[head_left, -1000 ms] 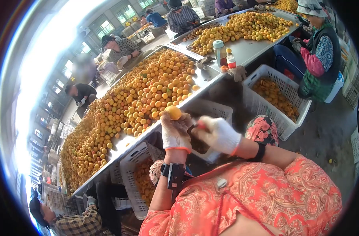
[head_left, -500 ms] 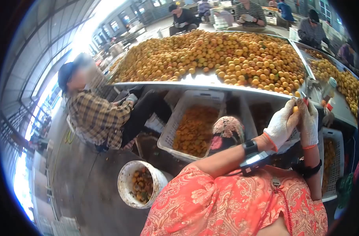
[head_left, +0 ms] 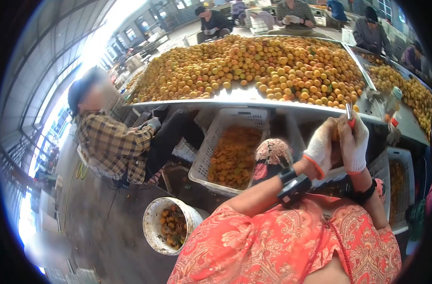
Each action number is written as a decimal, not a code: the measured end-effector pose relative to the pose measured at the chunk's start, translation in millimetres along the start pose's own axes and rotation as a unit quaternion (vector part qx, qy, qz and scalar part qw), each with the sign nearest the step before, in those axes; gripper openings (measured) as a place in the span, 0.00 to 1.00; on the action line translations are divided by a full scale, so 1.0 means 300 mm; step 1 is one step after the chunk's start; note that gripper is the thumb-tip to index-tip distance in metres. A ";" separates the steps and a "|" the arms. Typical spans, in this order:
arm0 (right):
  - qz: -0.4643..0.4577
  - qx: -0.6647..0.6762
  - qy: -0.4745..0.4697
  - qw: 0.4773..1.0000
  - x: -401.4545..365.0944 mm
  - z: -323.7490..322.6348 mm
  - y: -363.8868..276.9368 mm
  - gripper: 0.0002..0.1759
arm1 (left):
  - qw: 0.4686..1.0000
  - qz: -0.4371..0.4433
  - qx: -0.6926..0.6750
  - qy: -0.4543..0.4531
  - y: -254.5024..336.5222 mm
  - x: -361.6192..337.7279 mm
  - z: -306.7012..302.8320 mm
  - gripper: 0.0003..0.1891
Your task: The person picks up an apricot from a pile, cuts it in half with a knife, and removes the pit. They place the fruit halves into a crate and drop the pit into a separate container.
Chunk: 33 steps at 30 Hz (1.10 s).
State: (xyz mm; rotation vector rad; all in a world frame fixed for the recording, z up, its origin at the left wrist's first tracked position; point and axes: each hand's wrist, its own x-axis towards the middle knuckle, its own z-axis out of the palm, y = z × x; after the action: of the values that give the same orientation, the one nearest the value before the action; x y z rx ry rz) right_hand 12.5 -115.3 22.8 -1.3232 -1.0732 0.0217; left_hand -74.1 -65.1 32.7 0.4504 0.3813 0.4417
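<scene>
My gloved left hand (head_left: 319, 147) and my gloved right hand (head_left: 354, 146) are close together in front of the table edge, both closed. In the right one is a small red-handled tool (head_left: 351, 121) with a metal tip pointing up. A bit of orange fruit, apparently an apricot (head_left: 336, 135), shows between the hands; the left fingers are around it, hiding most of it. Beyond them, a heap of apricots (head_left: 254, 64) covers much of the metal table (head_left: 244, 93).
Below the table, a white crate (head_left: 204, 163) holds halved-looking fruit, and another crate (head_left: 408, 189) stands at right. A white bucket (head_left: 152, 222) with fruit scraps sits on the floor. A person in a checked shirt (head_left: 114, 142) sits at left. A bottle (head_left: 393, 102) stands on the table's right.
Both hands have shifted left and slightly down in view, staying together. The tool's metal tip now points up more clearly. The fruit is less visible between the fingers.
</scene>
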 end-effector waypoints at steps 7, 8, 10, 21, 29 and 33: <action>0.387 0.441 0.020 0.809 0.079 -0.145 0.147 0.14 | 0.989 -0.093 -0.041 -0.106 0.068 0.122 -0.189 0.31; 0.387 0.453 0.059 0.801 0.083 -0.142 0.133 0.15 | 0.994 -0.060 0.032 -0.085 0.070 0.102 -0.149 0.32; 0.326 0.381 0.089 0.860 0.077 -0.134 0.119 0.12 | 0.987 -0.044 0.086 -0.127 0.054 0.151 -0.193 0.27; 0.121 0.023 -0.048 0.991 0.034 -0.166 0.142 0.10 | 0.973 -0.105 0.201 -0.052 -0.020 0.119 -0.098 0.15; 0.176 0.289 0.164 0.927 0.078 -0.251 0.030 0.12 | 0.970 -0.041 0.213 -0.112 -0.027 0.106 -0.067 0.14; 0.116 0.438 0.158 0.878 0.092 -0.246 -0.020 0.14 | 0.969 -0.066 0.167 -0.168 -0.032 0.103 -0.074 0.18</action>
State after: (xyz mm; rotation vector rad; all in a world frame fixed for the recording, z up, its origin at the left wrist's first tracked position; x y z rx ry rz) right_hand 71.4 -157.7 54.3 -0.5808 -0.4950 0.4130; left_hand -54.9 -50.6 1.7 0.8107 0.1533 0.1636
